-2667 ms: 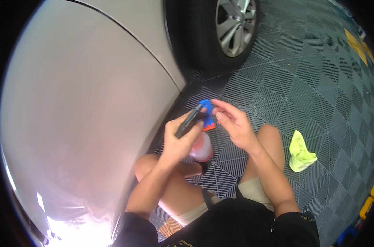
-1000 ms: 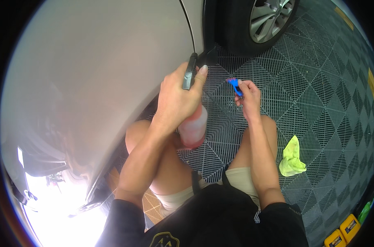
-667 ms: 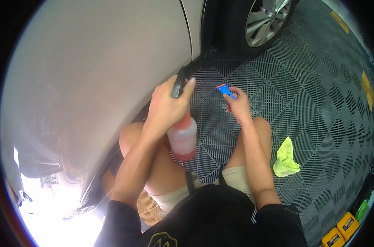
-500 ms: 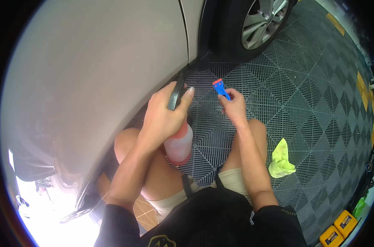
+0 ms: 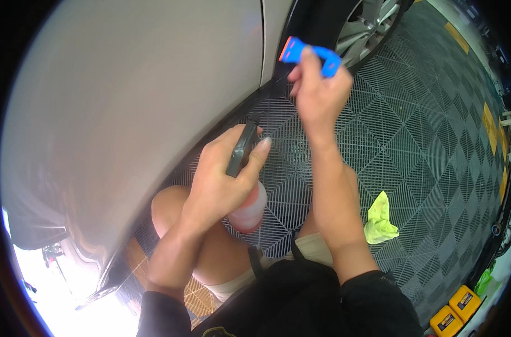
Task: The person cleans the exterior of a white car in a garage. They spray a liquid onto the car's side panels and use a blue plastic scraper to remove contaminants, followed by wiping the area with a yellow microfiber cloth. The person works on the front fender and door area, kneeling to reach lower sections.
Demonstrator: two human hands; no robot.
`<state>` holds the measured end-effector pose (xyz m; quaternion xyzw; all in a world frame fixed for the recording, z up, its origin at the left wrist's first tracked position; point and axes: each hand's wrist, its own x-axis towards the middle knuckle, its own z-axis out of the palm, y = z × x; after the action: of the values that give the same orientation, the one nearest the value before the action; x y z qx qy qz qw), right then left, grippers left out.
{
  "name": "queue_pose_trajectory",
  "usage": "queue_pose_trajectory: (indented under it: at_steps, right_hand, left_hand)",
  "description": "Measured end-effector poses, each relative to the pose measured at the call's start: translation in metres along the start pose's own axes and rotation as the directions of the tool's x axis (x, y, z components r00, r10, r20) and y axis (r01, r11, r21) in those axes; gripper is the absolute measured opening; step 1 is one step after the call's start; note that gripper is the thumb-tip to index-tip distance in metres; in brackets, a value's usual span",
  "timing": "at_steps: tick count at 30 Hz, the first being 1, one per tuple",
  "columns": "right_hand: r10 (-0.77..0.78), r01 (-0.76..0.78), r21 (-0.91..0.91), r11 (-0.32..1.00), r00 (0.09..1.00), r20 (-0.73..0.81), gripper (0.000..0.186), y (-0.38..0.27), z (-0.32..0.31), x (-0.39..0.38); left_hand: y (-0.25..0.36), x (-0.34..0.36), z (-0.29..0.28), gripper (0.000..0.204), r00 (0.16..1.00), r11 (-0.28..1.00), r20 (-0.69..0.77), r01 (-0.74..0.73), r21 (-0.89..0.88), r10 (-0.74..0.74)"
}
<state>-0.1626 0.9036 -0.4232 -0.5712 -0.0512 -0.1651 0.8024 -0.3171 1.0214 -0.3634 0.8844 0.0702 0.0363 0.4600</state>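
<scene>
Head view: hands (image 5: 222, 168) (image 5: 324, 101) hold spray bottle (image 5: 249, 214), blue scraper (image 5: 294, 51).

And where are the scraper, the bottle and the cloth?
Scraper (image 5: 294, 51): head view, on its blue front end.
Bottle (image 5: 250, 214): head view, on its pinkish body.
Cloth (image 5: 381, 223): head view, on its yellow-green middle.

Smooth plastic scraper (image 5: 294, 51), translucent plastic bottle (image 5: 249, 214) — glossy car panel (image 5: 143, 101), ridged matt floor (image 5: 415, 135), rumpled cloth (image 5: 380, 222).
</scene>
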Motion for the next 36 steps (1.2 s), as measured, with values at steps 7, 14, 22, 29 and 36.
queue_pose_trajectory:
  at_steps: [7, 14, 22, 29, 36]
  right_hand:
    - [0.065, -0.060, -0.088, 0.994, 0.997, 0.052, 0.028, 0.055, 0.011, 0.012]
    - [0.129, -0.119, 0.187, 0.975, 0.991, -0.043, 0.029, 0.039, 0.023, -0.007]
    - [0.159, -0.143, 0.287, 0.947, 0.987, -0.033, 0.027, 0.050, 0.027, -0.015]
    - [0.220, -0.206, 0.302, 0.931, 0.976, -0.010, 0.029, 0.058, 0.022, -0.019]
    - [0.244, -0.242, 0.313, 0.918, 0.969, 0.034, 0.028, 0.061, 0.013, -0.015]
  left_hand:
    - [0.000, 0.003, -0.006, 0.025, 0.997, 0.997, 0.006, -0.078, 0.006, 0.078]
    - [-0.006, -0.003, -0.012, 0.026, 1.000, 1.000, 0.000, 0.008, -0.016, -0.008]
    - [0.001, -0.002, -0.013, 0.029, 0.999, 0.998, 0.008, 0.051, -0.035, -0.051]
    - [0.006, -0.001, -0.010, 0.027, 0.987, 0.988, 0.077, 0.147, -0.055, -0.142]
    - [-0.004, -0.006, -0.002, 0.026, 1.000, 1.000, 0.024, 0.001, -0.011, 0.000]
